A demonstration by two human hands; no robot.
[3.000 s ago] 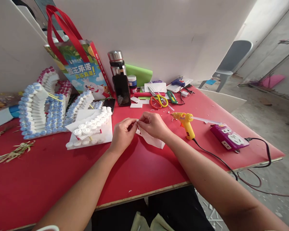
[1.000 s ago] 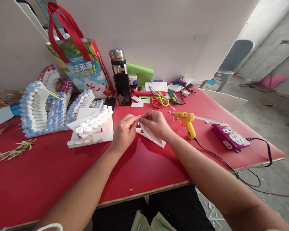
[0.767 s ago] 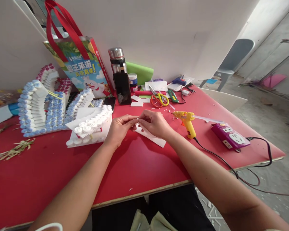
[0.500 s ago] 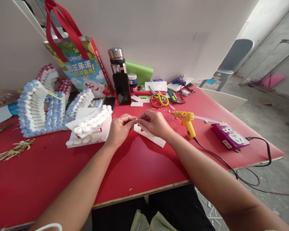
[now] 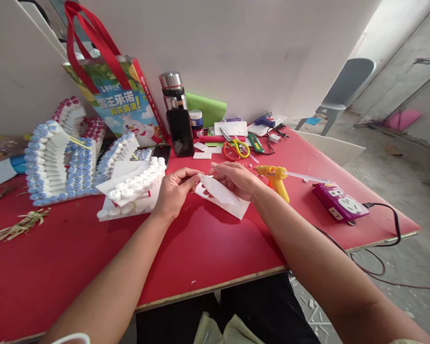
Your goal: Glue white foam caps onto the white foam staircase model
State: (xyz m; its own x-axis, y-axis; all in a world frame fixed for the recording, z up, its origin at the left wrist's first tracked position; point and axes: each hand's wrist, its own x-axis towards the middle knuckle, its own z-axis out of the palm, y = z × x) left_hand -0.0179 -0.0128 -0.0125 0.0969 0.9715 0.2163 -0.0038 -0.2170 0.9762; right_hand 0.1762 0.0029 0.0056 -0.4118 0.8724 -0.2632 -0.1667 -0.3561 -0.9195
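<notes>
My left hand point(image 5: 175, 193) pinches one end of a thin white paper strip point(image 5: 220, 190) between thumb and fingertips, above the table. The strip slants down to the right, in front of my right hand point(image 5: 238, 179). That hand has its fingers stretched out behind the strip, and the paper partly hides them. Under both hands a flat white piece point(image 5: 236, 211) lies on the red table. Left of my left hand stands a white model point(image 5: 132, 191) topped with rows of small white rolled paper pieces.
A yellow glue gun point(image 5: 277, 181) and a purple power strip point(image 5: 338, 203) with cables lie right. Scissors point(image 5: 236, 148), a dark phone point(image 5: 180, 134) and a steel flask point(image 5: 172, 88) are behind. Blue-white rolled-paper models point(image 5: 46, 162) and a shopping bag point(image 5: 125, 105) stand left.
My right hand has opened from its pinch beside the left fingertips and shifted slightly right. The white paper strip now shows spread out between the hands.
</notes>
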